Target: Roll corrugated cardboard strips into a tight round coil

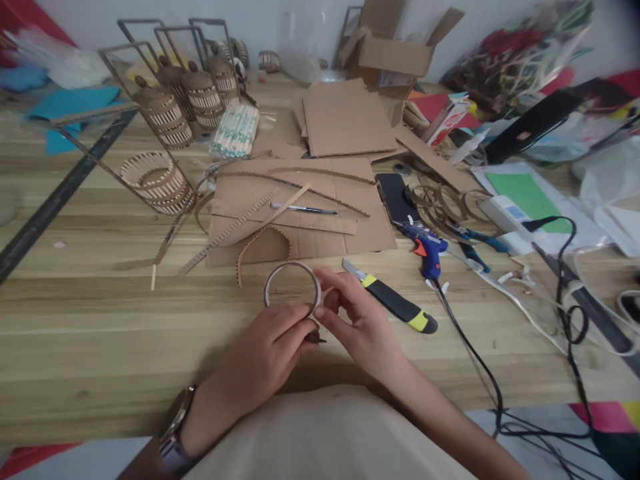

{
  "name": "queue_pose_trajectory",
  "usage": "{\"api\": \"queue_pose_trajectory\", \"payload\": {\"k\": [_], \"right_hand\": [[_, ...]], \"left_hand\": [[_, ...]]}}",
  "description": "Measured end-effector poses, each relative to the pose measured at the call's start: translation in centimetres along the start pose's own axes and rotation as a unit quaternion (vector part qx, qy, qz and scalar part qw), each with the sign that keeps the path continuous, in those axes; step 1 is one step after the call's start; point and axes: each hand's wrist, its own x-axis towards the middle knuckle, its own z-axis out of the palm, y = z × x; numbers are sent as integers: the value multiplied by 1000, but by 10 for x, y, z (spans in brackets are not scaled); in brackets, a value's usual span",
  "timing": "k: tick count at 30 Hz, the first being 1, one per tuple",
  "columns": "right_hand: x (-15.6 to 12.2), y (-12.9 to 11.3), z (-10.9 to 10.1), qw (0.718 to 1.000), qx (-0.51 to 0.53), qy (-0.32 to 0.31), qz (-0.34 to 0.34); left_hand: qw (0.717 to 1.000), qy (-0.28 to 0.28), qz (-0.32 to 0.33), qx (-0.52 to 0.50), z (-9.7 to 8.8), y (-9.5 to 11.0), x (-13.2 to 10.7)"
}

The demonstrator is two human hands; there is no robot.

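A thin, tape-roll-sized ring [291,265] stands upright above the near edge of the table. My left hand [267,350] grips its lower rim, fingers closed. My right hand [357,320] pinches the ring's right side between thumb and fingertips. Under my left fingers pokes out a small dark piece [315,337] whose kind I cannot make out. Right of my right hand lies a utility knife [395,299] with its blade out. Beyond the ring, bent corrugated cardboard strips [260,233] and a pen [303,209] rest on a flat cardboard sheet [380,233].
A blue glue gun [425,247] lies to the right, its black cord running to the front edge. Behind it are a phone [395,197], pliers [483,240] and cardboard rings [450,200]. Slatted lantern-like models [203,100] stand back left, near an open slatted basket [157,183].
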Motion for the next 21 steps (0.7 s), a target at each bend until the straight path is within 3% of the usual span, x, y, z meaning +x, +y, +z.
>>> {"api": "queue_pose_trajectory", "payload": {"k": [6,15,21], "right_hand": [[1,-3,-8,989,-125,31,-78],[7,-2,-14,996,-87,0,-34],[5,-9,-24,977,-190,5,-99]], "left_hand": [[999,-7,27,26,3,-5,-1],[999,-1,34,42,5,-9,1],[997,24,-2,69,4,-13,1]]}}
